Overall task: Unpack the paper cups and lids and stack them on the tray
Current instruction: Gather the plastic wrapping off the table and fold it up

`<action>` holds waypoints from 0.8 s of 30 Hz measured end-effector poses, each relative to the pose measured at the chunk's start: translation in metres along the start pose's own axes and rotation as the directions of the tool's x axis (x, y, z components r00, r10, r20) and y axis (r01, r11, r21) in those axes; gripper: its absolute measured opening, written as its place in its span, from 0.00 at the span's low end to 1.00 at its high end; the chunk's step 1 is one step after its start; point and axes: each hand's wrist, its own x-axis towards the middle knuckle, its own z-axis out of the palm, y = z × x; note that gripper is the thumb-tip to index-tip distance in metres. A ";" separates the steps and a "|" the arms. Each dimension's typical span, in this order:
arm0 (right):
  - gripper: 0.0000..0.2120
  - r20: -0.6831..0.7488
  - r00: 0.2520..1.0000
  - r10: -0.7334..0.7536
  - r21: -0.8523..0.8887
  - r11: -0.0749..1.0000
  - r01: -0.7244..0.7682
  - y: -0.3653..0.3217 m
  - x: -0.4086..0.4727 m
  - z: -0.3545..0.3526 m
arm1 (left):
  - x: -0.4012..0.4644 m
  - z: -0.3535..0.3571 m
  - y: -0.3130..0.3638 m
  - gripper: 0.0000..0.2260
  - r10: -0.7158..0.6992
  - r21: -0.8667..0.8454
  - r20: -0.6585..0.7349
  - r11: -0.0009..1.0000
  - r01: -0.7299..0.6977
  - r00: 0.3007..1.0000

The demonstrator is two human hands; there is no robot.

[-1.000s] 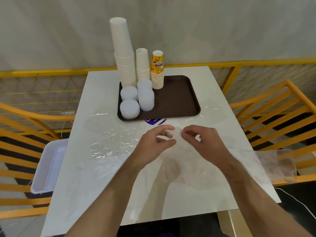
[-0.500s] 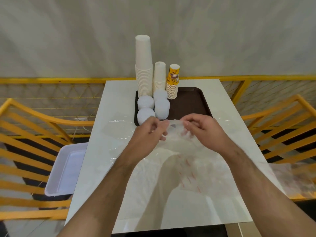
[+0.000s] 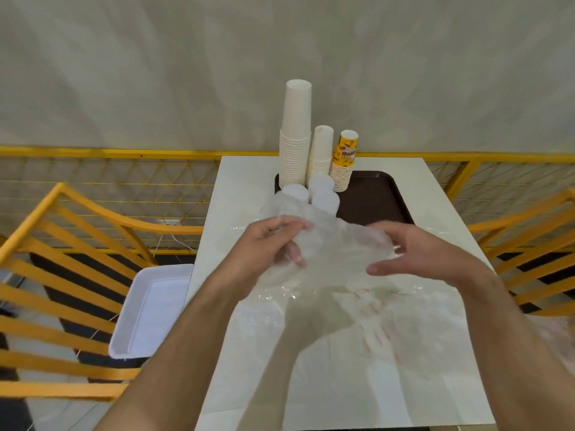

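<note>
A dark brown tray (image 3: 378,199) lies at the far side of the white table (image 3: 342,353). On it stand a tall stack of white cups (image 3: 295,135), a shorter white stack (image 3: 320,150), a yellow printed cup stack (image 3: 343,160) and stacks of white lids (image 3: 323,194). A clear plastic bag (image 3: 339,250) with red print is lifted over the table's middle. My left hand (image 3: 270,247) grips its left part with curled fingers. My right hand (image 3: 417,253) cups the bag's right side, fingers curved round the bunched plastic.
A white plastic bin (image 3: 149,309) sits on the floor left of the table. Yellow wooden chairs (image 3: 62,275) stand on both sides, with a yellow mesh railing (image 3: 109,178) behind. More clear plastic hangs off the table's right edge (image 3: 557,334).
Both hands lifted and bunched the clear bag, spreading slightly apart. The camera view shifted, so the tray and cups now sit further right.
</note>
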 end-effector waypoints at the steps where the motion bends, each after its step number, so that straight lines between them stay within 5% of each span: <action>1: 0.18 0.008 1.000 0.007 0.010 1.000 -0.007 0.003 0.000 0.003 | -0.001 -0.009 0.000 0.09 0.005 -0.041 -0.029 0.999 -0.006 1.000; 4: 0.10 -0.107 0.993 -0.054 0.268 0.960 0.081 0.007 0.006 0.017 | -0.003 -0.032 0.001 0.09 0.015 -0.106 -0.117 0.994 -0.027 0.993; 9: 0.18 -0.337 0.940 -0.042 0.627 0.735 0.258 -0.001 0.021 0.043 | -0.009 -0.069 -0.002 0.09 -0.024 -0.222 -0.221 0.975 -0.027 0.975; 13: 0.18 -0.365 0.927 -0.092 0.666 0.670 0.329 -0.011 0.029 0.056 | -0.008 -0.093 -0.006 0.12 0.026 -0.137 -0.294 0.988 -0.069 0.956; 16: 0.05 -0.387 0.908 -0.161 0.584 0.719 0.377 -0.019 0.029 0.063 | -0.008 -0.105 -0.004 0.10 0.026 -0.130 -0.247 0.990 -0.059 0.969; 19: 0.19 -0.304 0.937 -0.175 0.555 0.766 0.324 -0.026 0.026 0.064 | -0.010 -0.108 -0.001 0.09 0.029 -0.170 -0.251 0.983 -0.074 0.968; 24: 0.29 -0.130 0.979 -0.157 0.620 0.758 0.204 -0.033 0.024 0.061 | -0.014 -0.121 -0.007 0.08 0.055 -0.137 -0.339 0.985 -0.108 0.939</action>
